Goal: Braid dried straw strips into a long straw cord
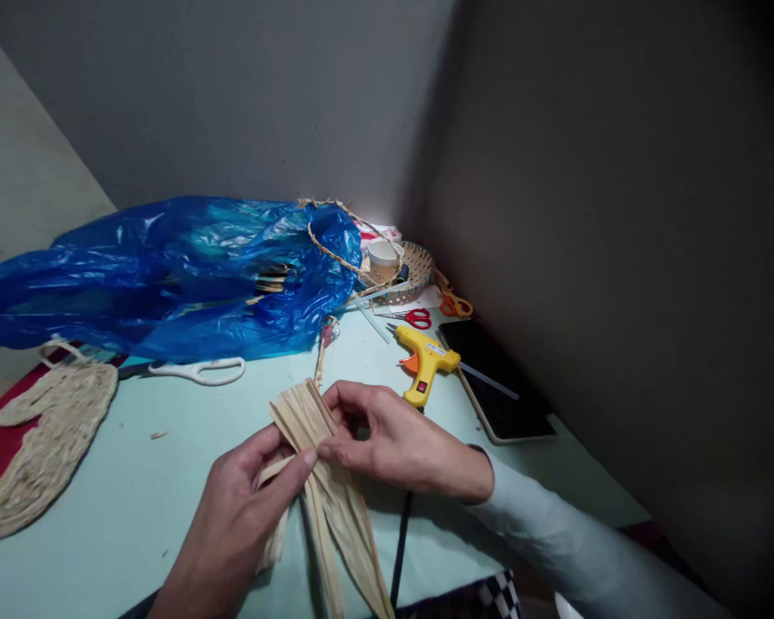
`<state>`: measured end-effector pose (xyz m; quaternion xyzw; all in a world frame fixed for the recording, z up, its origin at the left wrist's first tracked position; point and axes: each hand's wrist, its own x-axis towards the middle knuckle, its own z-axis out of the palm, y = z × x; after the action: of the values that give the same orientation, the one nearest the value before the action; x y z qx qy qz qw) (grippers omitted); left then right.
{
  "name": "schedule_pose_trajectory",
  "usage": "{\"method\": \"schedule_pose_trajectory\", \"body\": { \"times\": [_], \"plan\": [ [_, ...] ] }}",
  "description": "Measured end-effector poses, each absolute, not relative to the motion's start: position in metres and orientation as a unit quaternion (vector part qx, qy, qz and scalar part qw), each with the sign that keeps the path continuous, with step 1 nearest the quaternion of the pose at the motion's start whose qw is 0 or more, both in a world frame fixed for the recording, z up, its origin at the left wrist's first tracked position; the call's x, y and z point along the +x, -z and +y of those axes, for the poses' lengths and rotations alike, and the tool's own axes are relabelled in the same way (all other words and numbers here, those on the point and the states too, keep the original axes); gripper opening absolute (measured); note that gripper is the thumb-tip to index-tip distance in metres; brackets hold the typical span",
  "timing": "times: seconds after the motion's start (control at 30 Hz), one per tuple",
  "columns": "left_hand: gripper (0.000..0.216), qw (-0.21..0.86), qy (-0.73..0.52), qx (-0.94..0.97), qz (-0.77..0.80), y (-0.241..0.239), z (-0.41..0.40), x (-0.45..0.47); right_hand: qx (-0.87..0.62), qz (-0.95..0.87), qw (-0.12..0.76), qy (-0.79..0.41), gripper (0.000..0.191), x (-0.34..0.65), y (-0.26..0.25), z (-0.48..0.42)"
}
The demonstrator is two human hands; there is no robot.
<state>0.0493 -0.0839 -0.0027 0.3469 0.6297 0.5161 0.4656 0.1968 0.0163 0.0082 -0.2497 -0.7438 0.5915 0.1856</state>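
Observation:
A bundle of pale dried husk strips [339, 499] hangs between my hands above the near part of the table. My left hand [238, 499] grips it from the left, thumb lying across the front and fingers behind. On the other side, my right hand [377, 438] pinches the strips' right edge between thumb and fingertips. The bundle's short upper ends fan out above my fingers, while long tails drop toward the table's front edge. A yellow glue gun [429, 361] with an orange trigger lies just beyond my right hand, a glue stick in its back.
A blue plastic bag [168, 275] holding dried strips covers the back left. White-handled scissors [199, 370] and a braided mitten-shaped piece [58, 438] lie at left. Toward the back right are red scissors [416, 318], orange scissors [457, 303], a basket [419, 271] and a dark tablet [500, 387].

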Motion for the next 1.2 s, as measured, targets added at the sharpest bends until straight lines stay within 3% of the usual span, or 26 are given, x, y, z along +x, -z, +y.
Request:
{"method": "schedule_pose_trajectory", "body": {
  "times": [0.4, 0.9, 1.0, 1.2],
  "plan": [
    [0.037, 0.479, -0.493, 0.379, 0.620, 0.007, -0.085, 0.041, -0.222, -0.650, 0.181, -0.704, 0.042, 0.194, 0.002, 0.020],
    [0.045, 0.482, -0.475, 0.404, 0.616, 0.016, -0.083, 0.033, -0.222, -0.620, 0.193, -0.727, 0.048, 0.193, 0.005, 0.018],
    [0.044, 0.461, -0.489, 0.399, 0.624, 0.014, -0.081, 0.038, -0.227, -0.650, 0.197, -0.697, 0.044, 0.193, 0.004, 0.018],
    [0.033, 0.402, -0.520, 0.394, 0.643, 0.011, -0.080, 0.046, -0.219, -0.806, 0.227, -0.501, 0.021, 0.197, -0.007, 0.011]
  ]
}}
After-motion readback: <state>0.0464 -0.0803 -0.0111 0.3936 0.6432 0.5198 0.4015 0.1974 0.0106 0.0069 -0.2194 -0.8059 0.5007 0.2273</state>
